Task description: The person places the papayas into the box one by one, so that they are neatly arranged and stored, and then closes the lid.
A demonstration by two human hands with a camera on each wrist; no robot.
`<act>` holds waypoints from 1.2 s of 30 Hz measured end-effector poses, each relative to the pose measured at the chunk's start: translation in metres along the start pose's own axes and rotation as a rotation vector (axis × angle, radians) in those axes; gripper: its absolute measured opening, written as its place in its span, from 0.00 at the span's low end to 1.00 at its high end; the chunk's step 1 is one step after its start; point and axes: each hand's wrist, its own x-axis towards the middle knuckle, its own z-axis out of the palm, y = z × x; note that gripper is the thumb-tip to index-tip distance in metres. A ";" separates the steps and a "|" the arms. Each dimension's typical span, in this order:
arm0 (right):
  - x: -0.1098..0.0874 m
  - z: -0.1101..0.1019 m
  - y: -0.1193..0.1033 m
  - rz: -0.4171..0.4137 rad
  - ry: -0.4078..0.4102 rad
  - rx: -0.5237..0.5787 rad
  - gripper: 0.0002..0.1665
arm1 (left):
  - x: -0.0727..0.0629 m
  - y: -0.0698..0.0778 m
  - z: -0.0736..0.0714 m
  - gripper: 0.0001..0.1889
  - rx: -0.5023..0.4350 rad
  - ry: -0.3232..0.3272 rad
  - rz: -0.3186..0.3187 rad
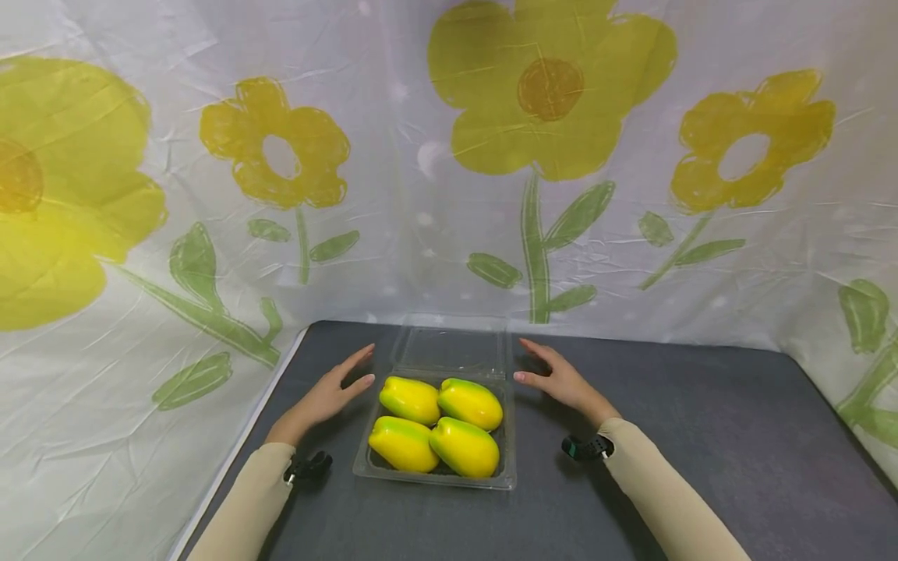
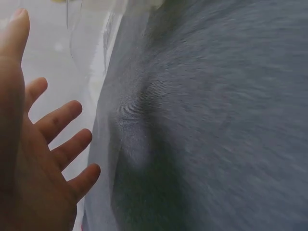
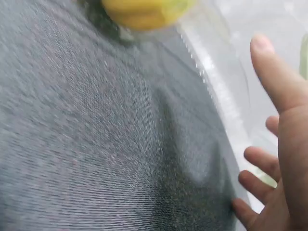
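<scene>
A clear plastic clamshell box (image 1: 435, 481) sits on the dark table, its transparent lid (image 1: 449, 351) folded back toward the curtain. Several glossy yellow-green fruits (image 1: 466, 448), mango-like in shape, lie in its base in two rows. To the left of the box is my left hand (image 1: 330, 397), fingers extended and apart from it. My right hand (image 1: 561, 382) mirrors it on the other side, thumb and fingers spread near the lid's hinge. Both wrist views show bare palms with nothing held. One yellow fruit (image 3: 144, 12) shows at the top of the right wrist view.
The dark grey table (image 1: 701, 436) runs wide to the right of the box. Behind it hangs a pale curtain (image 1: 400, 234) printed with yellow flowers. Black bands (image 1: 588, 447) circle both wrists, over beige sleeves (image 1: 666, 491).
</scene>
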 end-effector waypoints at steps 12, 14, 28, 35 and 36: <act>0.019 -0.007 0.004 0.057 -0.086 -0.046 0.49 | 0.046 -0.011 0.000 0.36 -0.013 -0.063 -0.068; 0.021 -0.006 0.003 0.063 -0.096 -0.052 0.49 | 0.049 -0.012 0.002 0.36 -0.008 -0.074 -0.097; 0.028 0.000 0.005 0.075 -0.112 -0.116 0.50 | 0.062 -0.007 0.012 0.35 0.073 -0.143 -0.143; 0.028 0.001 0.005 0.097 -0.119 -0.133 0.51 | 0.062 -0.005 0.013 0.35 0.056 -0.160 -0.146; 0.028 0.001 0.005 0.096 -0.119 -0.129 0.51 | 0.063 -0.005 0.014 0.34 0.054 -0.161 -0.145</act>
